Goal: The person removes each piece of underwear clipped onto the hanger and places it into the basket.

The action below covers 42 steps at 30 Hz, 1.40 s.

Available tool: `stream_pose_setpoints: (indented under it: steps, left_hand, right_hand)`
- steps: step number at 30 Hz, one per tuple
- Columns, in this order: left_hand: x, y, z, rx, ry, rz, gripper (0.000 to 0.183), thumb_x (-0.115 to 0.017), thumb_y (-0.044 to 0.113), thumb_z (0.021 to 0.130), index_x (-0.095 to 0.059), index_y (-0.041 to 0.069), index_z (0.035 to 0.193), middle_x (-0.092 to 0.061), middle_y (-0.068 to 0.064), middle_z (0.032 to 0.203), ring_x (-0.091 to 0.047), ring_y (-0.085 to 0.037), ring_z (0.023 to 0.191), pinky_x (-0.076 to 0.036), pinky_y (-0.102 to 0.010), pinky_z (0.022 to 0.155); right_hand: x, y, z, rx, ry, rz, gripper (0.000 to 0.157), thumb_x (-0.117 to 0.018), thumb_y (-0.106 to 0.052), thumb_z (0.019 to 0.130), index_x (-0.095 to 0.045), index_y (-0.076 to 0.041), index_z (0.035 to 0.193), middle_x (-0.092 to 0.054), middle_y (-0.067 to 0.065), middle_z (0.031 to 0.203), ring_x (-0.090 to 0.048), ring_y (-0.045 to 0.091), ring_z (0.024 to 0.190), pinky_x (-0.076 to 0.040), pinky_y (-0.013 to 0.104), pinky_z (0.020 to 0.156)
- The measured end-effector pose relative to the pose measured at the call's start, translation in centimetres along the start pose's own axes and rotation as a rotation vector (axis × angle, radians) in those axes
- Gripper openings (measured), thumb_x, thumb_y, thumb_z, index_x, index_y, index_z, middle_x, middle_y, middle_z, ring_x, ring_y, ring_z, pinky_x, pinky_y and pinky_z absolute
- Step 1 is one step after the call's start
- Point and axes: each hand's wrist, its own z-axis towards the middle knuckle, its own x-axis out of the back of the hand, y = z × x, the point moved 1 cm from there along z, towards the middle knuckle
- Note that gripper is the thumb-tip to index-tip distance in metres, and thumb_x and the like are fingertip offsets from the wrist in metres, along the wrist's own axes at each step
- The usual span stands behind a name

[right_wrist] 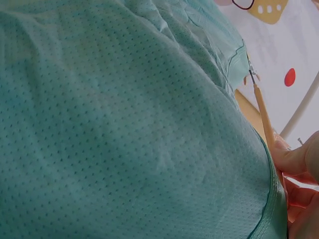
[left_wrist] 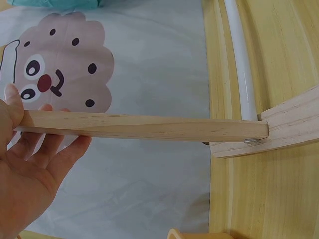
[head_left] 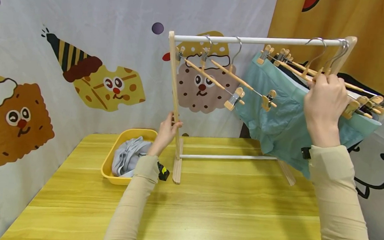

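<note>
Two grips noted: left hand (head_left: pixel 168 133) around rack post (left_wrist: pixel 164 127), right hand (head_left: pixel 325 104) pinching the hanger (right_wrist: pixel 263 110) bearing teal shorts (head_left: pixel 275 106), right side of the rail (head_left: pixel 269 40). Advisable: brace firmly, keep hanger level.

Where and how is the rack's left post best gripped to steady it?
Probably partway up, where the left hand is, coming from the near side: the left post is slim, straight and bare there, so one hand can close round it, while the yellow basket sits low to its left.
</note>
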Motion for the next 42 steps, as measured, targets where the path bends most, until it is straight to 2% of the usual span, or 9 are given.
stream_pose_setpoints:
  steps: [7,12,21,35,42]
  left_hand:
    - [-0.1,-0.2,0.1,-0.003,0.005,0.003,0.039,-0.049,0.025,0.098,-0.041,0.002,0.128,-0.062,-0.022,0.113,-0.065,-0.034,0.104,-0.053,-0.046,0.09]
    - [-0.1,-0.1,0.0,-0.003,0.002,0.005,0.043,-0.049,0.027,0.098,-0.039,0.0,0.13,-0.062,-0.021,0.111,-0.065,-0.034,0.104,-0.053,-0.046,0.09]
    - [0.0,-0.1,0.0,0.0,0.002,-0.006,0.044,-0.049,0.027,0.098,-0.039,-0.001,0.131,-0.062,-0.021,0.112,-0.065,-0.034,0.105,-0.053,-0.046,0.091]
    - [0.0,0.1,-0.1,0.006,-0.005,-0.006,0.047,-0.048,0.029,0.097,-0.039,-0.002,0.132,-0.062,-0.021,0.114,-0.064,-0.034,0.106,-0.052,-0.046,0.093]
    - [0.0,0.1,0.0,0.016,-0.006,-0.003,0.044,-0.049,0.026,0.098,-0.039,-0.001,0.131,-0.062,-0.021,0.115,-0.064,-0.034,0.107,-0.052,-0.045,0.093]
  right_hand:
    - [0.1,-0.4,-1.3,0.053,0.063,0.04,0.032,-0.05,-0.015,0.098,-0.066,0.013,0.1,-0.061,0.032,0.09,-0.055,0.051,0.087,-0.043,0.064,0.072]
    - [0.1,-0.7,-2.3,0.07,0.074,0.059,0.032,-0.05,-0.015,0.098,-0.066,0.013,0.095,-0.061,0.03,0.086,-0.056,0.05,0.084,-0.044,0.063,0.068]
    - [-0.4,-1.0,-4.2,0.084,0.044,0.087,0.03,-0.053,-0.013,0.097,-0.067,0.013,0.093,-0.061,0.03,0.082,-0.055,0.049,0.076,-0.044,0.06,0.064]
    - [-0.2,-2.0,-6.5,0.058,-0.027,0.135,0.027,-0.055,-0.012,0.096,-0.067,0.012,0.094,-0.062,0.029,0.084,-0.057,0.046,0.081,-0.045,0.058,0.068]
    - [-0.5,-2.2,-7.7,0.076,-0.049,0.164,0.025,-0.057,-0.011,0.094,-0.067,0.011,0.092,-0.062,0.028,0.081,-0.056,0.045,0.078,-0.044,0.056,0.066]
